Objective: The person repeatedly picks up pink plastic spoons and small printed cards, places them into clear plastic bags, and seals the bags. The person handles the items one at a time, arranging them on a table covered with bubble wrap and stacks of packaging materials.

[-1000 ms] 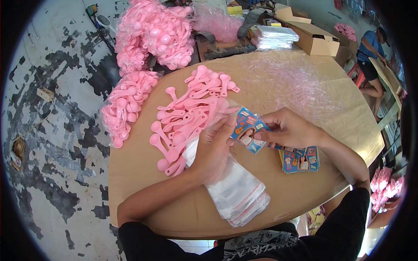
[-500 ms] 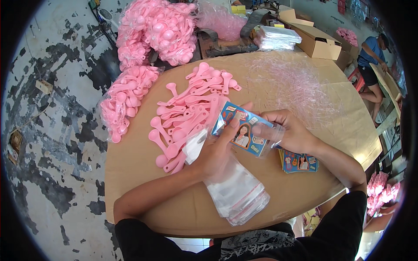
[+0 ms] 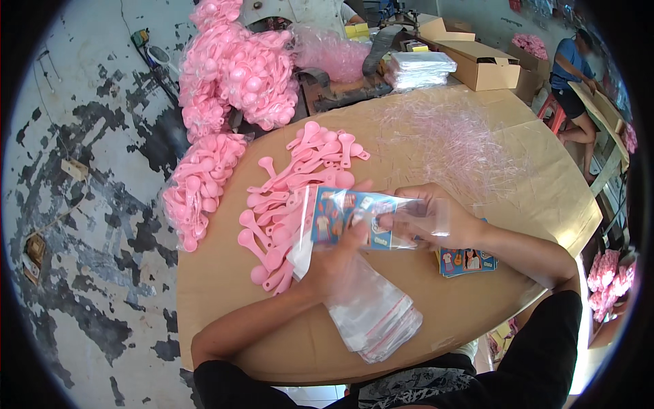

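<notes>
A blue printed card (image 3: 327,217) lies inside a clear plastic bag (image 3: 305,228) above the tabletop. My left hand (image 3: 334,266) grips it from the left, thumb across the front, and also clasps a stack of clear plastic bags (image 3: 378,307) that hangs toward me. At the bag's right end, my right hand (image 3: 449,221) has its thumb and fingers closed at the card's edge, with clear film spread over the fingers. Loose pink measuring spoons (image 3: 279,198) lie beyond my left hand. More blue cards (image 3: 466,261) are stacked below my right wrist.
Bagged pink spoons (image 3: 204,184) are piled along the table's left edge. Thin clear plastic strips (image 3: 456,136) litter the far right of the brown table (image 3: 225,320). A stack of clear packs (image 3: 419,68) and cardboard boxes (image 3: 487,65) stand behind. Another person (image 3: 572,75) sits at far right.
The card in its bag has shifted left and turned nearly level. My right thumb has moved left over the card. The whole view has shifted slightly.
</notes>
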`<state>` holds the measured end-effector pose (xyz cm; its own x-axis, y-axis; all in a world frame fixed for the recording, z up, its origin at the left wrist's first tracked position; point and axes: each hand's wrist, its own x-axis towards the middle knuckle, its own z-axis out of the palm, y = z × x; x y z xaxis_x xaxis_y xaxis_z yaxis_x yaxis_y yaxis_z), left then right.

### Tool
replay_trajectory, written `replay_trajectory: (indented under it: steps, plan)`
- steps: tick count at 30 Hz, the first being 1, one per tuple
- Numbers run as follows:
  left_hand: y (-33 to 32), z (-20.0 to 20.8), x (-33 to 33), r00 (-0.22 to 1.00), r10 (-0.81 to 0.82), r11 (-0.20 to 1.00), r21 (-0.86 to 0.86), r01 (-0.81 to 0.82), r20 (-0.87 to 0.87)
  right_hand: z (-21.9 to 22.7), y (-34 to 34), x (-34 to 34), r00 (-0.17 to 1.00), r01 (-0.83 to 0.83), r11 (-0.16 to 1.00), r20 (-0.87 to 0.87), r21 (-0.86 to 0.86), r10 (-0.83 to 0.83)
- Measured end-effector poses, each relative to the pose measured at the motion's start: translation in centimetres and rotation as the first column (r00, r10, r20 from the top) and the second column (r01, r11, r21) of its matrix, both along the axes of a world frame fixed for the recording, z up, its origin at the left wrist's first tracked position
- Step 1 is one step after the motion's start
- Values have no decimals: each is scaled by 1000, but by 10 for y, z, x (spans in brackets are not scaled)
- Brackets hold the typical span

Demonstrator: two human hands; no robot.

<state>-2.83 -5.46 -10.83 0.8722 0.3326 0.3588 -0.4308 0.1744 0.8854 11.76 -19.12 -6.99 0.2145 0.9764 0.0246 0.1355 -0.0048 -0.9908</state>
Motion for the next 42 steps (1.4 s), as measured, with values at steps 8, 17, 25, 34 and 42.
replay_trajectory:
  steps: [8,17,25,34,42]
  plan:
    - [-10,10,-1,998,55,998,18,-55,-7,-2,-2,6,993,-8,1000,-120,13,9]
    - [-3,2,-4,993,114,993,-29,-115,-37,8,-6,24,992,-49,995,-112,85,58]
    - [0,3,-6,990,41,953,-293,-79,-135,60,2,100,983,140,909,52,393,-174]
    - [-1,0,-3,998,16,994,-103,-22,-67,-2,174,134,348,263,949,934,-175,75]
    - [-3,-1,-6,998,-24,997,-69,20,-51,-2,162,110,521,-54,928,782,-369,341]
